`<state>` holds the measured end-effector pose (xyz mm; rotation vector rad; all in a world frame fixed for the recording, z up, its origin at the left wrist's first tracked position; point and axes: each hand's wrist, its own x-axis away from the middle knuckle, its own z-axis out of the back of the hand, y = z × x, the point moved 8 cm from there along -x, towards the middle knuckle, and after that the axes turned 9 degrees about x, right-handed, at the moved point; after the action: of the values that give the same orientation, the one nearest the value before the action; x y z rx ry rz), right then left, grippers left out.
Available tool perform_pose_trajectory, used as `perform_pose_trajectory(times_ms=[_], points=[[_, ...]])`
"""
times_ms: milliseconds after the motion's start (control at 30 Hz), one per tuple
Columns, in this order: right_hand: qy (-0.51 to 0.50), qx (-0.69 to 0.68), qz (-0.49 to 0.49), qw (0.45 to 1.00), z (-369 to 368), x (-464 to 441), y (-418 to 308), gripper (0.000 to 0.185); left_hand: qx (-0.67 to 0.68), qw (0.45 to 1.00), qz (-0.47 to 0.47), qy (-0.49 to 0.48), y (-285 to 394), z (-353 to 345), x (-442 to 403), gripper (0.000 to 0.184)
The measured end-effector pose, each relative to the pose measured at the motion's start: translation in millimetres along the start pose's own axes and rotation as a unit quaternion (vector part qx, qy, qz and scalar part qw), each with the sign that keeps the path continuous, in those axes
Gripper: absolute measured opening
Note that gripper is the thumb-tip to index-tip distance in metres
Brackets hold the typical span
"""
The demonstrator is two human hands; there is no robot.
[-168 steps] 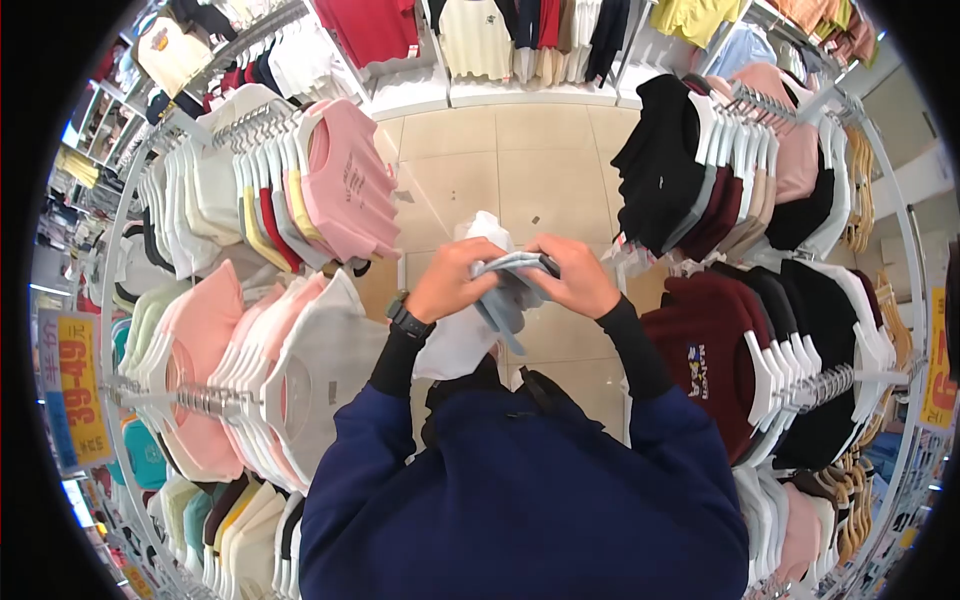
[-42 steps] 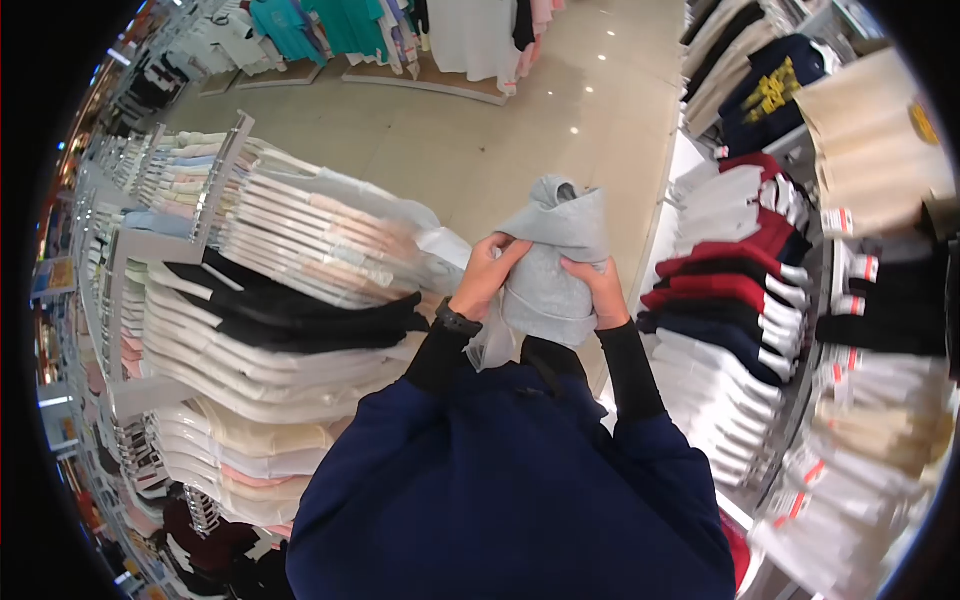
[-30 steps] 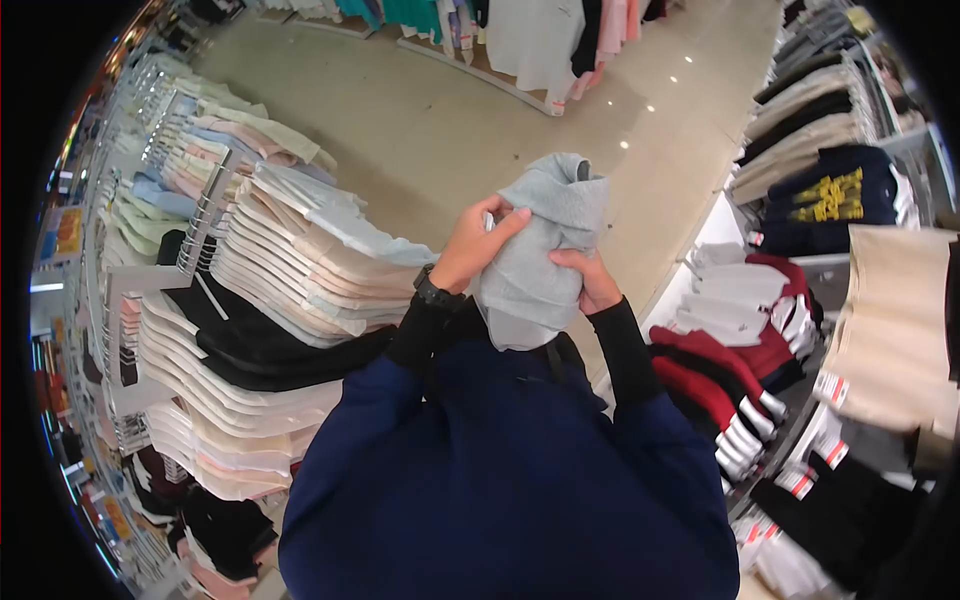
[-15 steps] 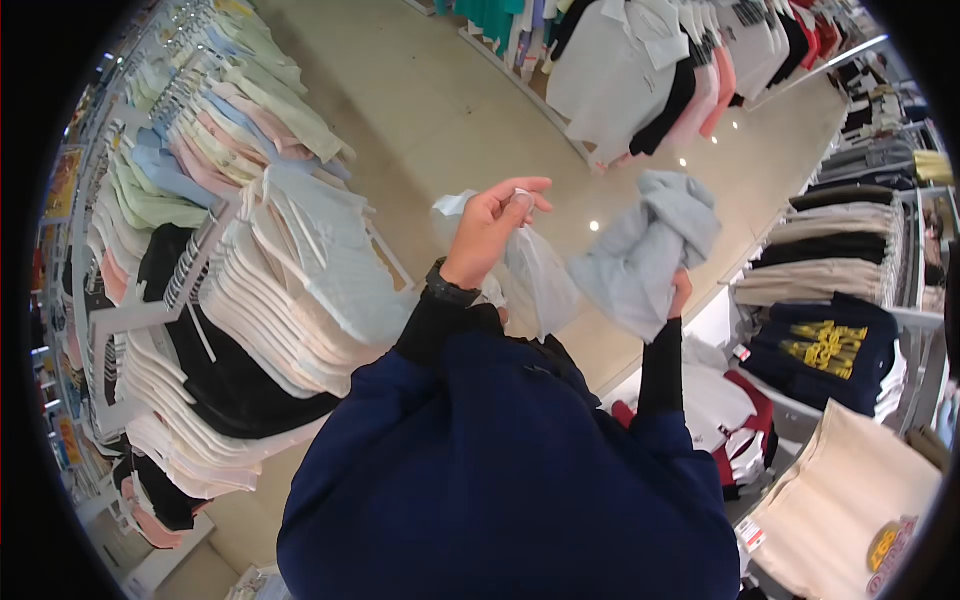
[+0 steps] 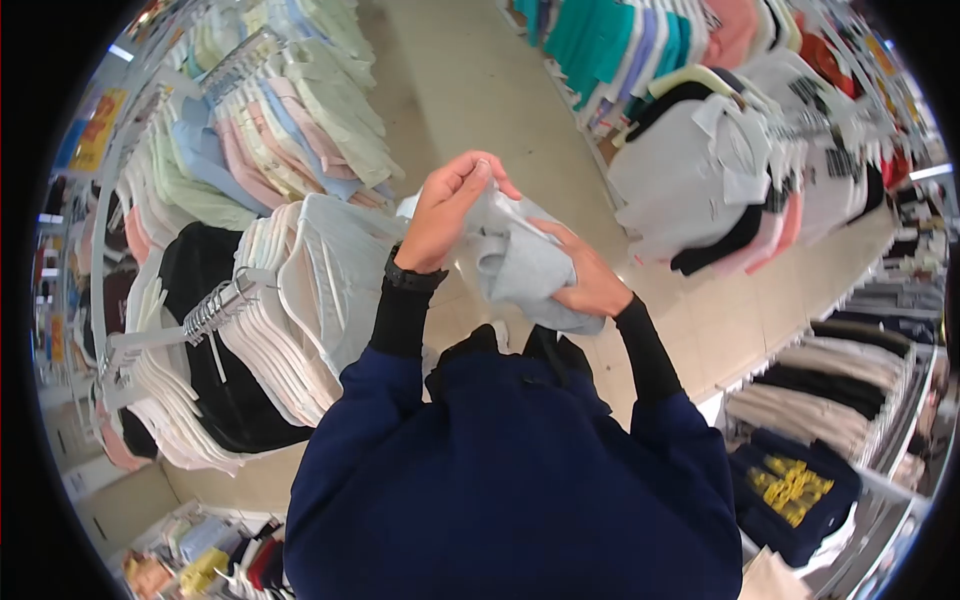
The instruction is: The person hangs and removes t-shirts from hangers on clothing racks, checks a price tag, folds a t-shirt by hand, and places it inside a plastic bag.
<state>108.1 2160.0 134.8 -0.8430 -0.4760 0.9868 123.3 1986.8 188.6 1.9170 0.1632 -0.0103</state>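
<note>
My left hand (image 5: 440,210), with a black watch (image 5: 414,278) on its wrist, pinches the edge of a thin, translucent white plastic bag (image 5: 487,213). Bunched light grey cloth, seemingly a garment (image 5: 535,270), is in my right hand (image 5: 592,278), thumb and fingers on either side of it. The cloth lies right against the bag's mouth, close to my left fingers. How much of it is inside the bag I cannot tell. Both hands are in front of my chest, above the floor.
On the left, a metal rack (image 5: 150,340) carries many pale garments and a black one (image 5: 205,320) on hangers. Grey shirts (image 5: 690,170) and green tops (image 5: 590,50) hang at the upper right. A dark blue top with yellow print (image 5: 795,490) is at the lower right.
My right hand has brought the grey garment leftward, from out at the right to the bag. My left hand still holds the bag, slightly further left. The view has shifted over the racks.
</note>
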Motion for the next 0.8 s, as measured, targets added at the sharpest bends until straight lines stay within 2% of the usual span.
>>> perform_pose_trajectory(times_ms=[67,167,233,267,367,467,600,667,767,800], points=[[-0.045,-0.028,-0.008,0.999,5,-30,12,0.064,0.019,0.999,-0.031,0.02,1,22,-13,0.021],[-0.097,-0.051,0.004,0.994,27,-62,30,0.063,0.087,0.984,-0.051,0.146,11,49,-29,0.022],[-0.151,-0.093,-0.027,0.984,36,-80,72,0.064,-0.062,0.968,-0.105,0.221,20,73,-41,0.022],[-0.149,-0.158,-0.036,0.976,41,-91,90,0.066,-0.134,0.949,-0.124,0.259,21,83,-42,0.022],[-0.136,-0.308,-0.103,0.936,50,-122,149,0.069,-0.223,0.908,-0.105,0.34,14,101,-46,0.023],[-0.202,-0.374,-0.193,0.884,52,-142,179,0.067,-0.152,0.917,-0.071,0.361,-12,112,-48,0.024],[-0.225,-0.464,-0.302,0.802,51,-151,202,0.052,-0.064,0.907,-0.068,0.41,-46,132,-54,0.028],[-0.243,-0.487,-0.291,0.787,42,-160,225,0.047,-0.021,0.889,-0.041,0.456,-57,131,-60,0.031],[-0.246,-0.5,-0.295,0.776,42,-173,237,0.044,-0.023,0.905,-0.028,0.423,-62,140,-76,0.027],[-0.244,-0.499,-0.301,0.775,44,-177,237,0.044,-0.062,0.915,-0.033,0.396,-61,141,-84,0.025]])
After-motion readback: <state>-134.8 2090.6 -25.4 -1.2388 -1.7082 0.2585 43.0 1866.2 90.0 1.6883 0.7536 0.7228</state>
